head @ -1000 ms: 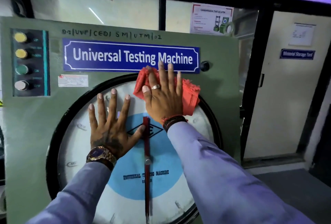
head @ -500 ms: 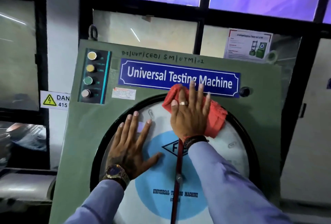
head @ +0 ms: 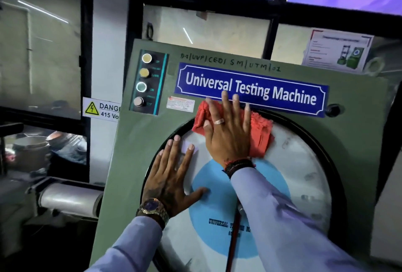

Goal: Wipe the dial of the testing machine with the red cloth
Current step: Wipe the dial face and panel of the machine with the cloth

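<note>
The round white dial (head: pixel 300 167) with a blue centre and black rim fills the front of the green testing machine (head: pixel 134 141). My right hand (head: pixel 228 132) lies flat, fingers spread, pressing the red cloth (head: pixel 261 132) against the top of the dial, just under the blue nameplate. The cloth shows on both sides of the hand. My left hand (head: pixel 174 178) rests flat with fingers apart on the dial's left part, holding nothing. A red pointer (head: pixel 233 243) runs down from the dial's centre.
A panel of several push buttons (head: pixel 144 80) sits at the machine's upper left. The blue "Universal Testing Machine" nameplate (head: pixel 282 91) is above the dial, a black knob (head: pixel 332 109) at its right. A danger sign (head: pixel 101 109) and glass windows lie to the left.
The view has swung left, so the machine sits further right in frame. My right hand and the red cloth stay at the top of the dial, shifted slightly left. My left hand stays flat.
</note>
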